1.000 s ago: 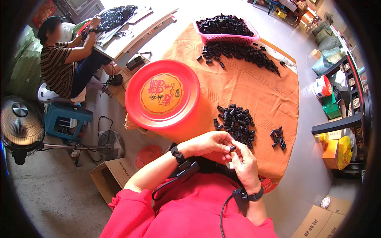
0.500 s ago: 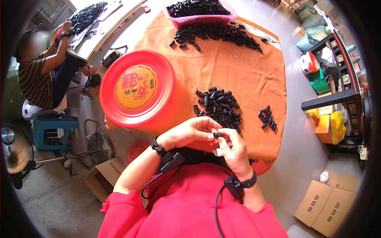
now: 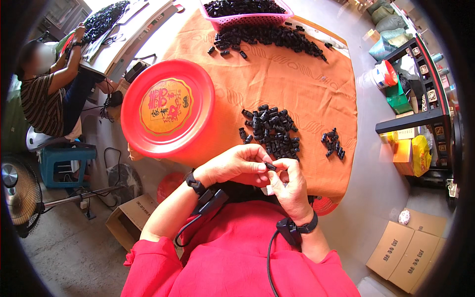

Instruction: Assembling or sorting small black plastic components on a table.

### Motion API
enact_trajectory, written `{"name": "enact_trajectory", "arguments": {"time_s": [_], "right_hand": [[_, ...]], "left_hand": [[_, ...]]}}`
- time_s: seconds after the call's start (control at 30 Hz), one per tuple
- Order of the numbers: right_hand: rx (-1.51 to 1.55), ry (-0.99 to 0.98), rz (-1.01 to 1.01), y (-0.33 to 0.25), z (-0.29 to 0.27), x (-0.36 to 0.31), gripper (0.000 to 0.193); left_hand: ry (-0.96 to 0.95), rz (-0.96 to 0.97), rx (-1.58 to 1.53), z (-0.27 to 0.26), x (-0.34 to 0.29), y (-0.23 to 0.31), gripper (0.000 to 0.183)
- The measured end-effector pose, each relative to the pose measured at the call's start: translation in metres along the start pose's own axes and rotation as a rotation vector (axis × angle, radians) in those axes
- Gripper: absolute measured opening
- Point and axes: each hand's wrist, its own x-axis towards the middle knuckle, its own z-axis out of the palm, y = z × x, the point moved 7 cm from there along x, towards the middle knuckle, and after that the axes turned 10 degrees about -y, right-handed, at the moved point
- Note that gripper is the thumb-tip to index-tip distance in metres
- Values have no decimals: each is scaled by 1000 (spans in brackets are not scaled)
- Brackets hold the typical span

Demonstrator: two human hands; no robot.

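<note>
A small black cylindrical plastic part (image 3: 270, 167) is pinched in front of my body, above the near table edge. My left hand (image 3: 240, 166) grips one end between thumb and fingertips. At the other end, the thumb and index finger of my right hand (image 3: 291, 188) close on it. A small white piece (image 3: 270, 190) shows beside my right thumb; what it is and whether I hold it is unclear. Just beyond my hands lies a pile of similar black parts (image 3: 272, 129), with a smaller group of black parts (image 3: 333, 143) to its right.
An orange cloth (image 3: 321, 173) covers the table. A red round lid (image 3: 132, 111) stands at left. Beyond, black parts spill before a pink basket (image 3: 247, 20). Another person (image 3: 44, 99) sits far left near a fan (image 3: 20, 193). Cartons (image 3: 408, 252) and a shelf (image 3: 410, 121) are at right.
The black part has tilted between my fingertips and more of its length shows. My hands have barely shifted; the whole view has moved slightly.
</note>
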Motion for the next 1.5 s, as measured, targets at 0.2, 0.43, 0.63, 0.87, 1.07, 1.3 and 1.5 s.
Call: {"name": "enact_trajectory", "arguments": {"time_s": [0.2,0.43,0.63,0.87,1.07,1.3,1.5], "right_hand": [[-137,-6,-80,-6,-2,0,22],[69,-42,66,3,-4,-2,19],[50,-37,60,7,-3,-1,17],[-53,-45,34,5,-3,-1,19],[-16,-34,-2,-5,-4,-1,17],[-86,-42,-66,-12,-7,-2,19],[-201,-12,-96,-23,-11,-5,18]], "left_hand": [[-62,3,-99,2,-1,2,17],[20,84,104,-5,0,4,22],[45,65,163,-1,0,8,28],[24,101,201,-3,-1,7,32],[4,-49,23,9,-2,7,28],[62,-202,393,20,0,3,32],[74,-39,108,26,1,-16,32]]}}
